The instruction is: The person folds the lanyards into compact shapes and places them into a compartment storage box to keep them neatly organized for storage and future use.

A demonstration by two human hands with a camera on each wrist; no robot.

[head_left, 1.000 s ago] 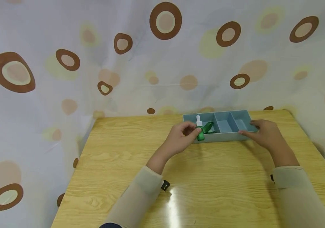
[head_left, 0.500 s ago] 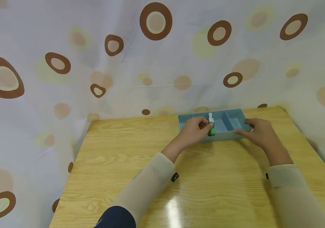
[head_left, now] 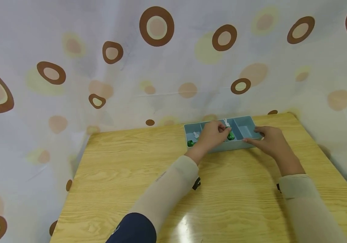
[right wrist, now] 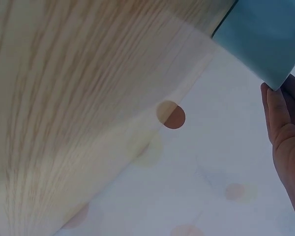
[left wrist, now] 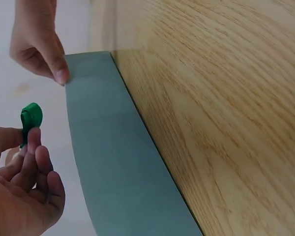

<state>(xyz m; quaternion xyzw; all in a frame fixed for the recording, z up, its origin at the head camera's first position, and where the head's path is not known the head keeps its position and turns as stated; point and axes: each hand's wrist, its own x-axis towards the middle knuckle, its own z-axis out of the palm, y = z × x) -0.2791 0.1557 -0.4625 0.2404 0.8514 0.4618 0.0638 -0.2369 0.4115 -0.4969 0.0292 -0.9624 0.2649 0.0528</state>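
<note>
My left hand (head_left: pixel 211 135) pinches a folded green strap with a white clip end (head_left: pixel 230 135), which looks like a small lanyard, between thumb and fingertips. It hangs over the compartment just left of the rightmost one in a blue-grey divided tray (head_left: pixel 231 145). In the left wrist view the green loop (left wrist: pixel 32 116) sticks up from the fingertips. At the tray's right end, my right hand (head_left: pixel 270 140) grips the corner, thumb on the front rim. A similar white clip (head_left: pixel 196 135) and a green strap (head_left: pixel 190 143) lie in the leftmost compartment. My left hand hides part of the tray's middle.
The tray stands near the back edge of a wood-grain table (head_left: pixel 124 168). Behind it hangs a pale cloth (head_left: pixel 167 74) with brown and yellow spots. The rightmost compartment (head_left: pixel 247 129) shows its bare bottom.
My left hand has carried the green lanyard rightward along the tray, uncovering the left compartment. The right hand keeps its hold on the right end. The head view has turned slightly right.
</note>
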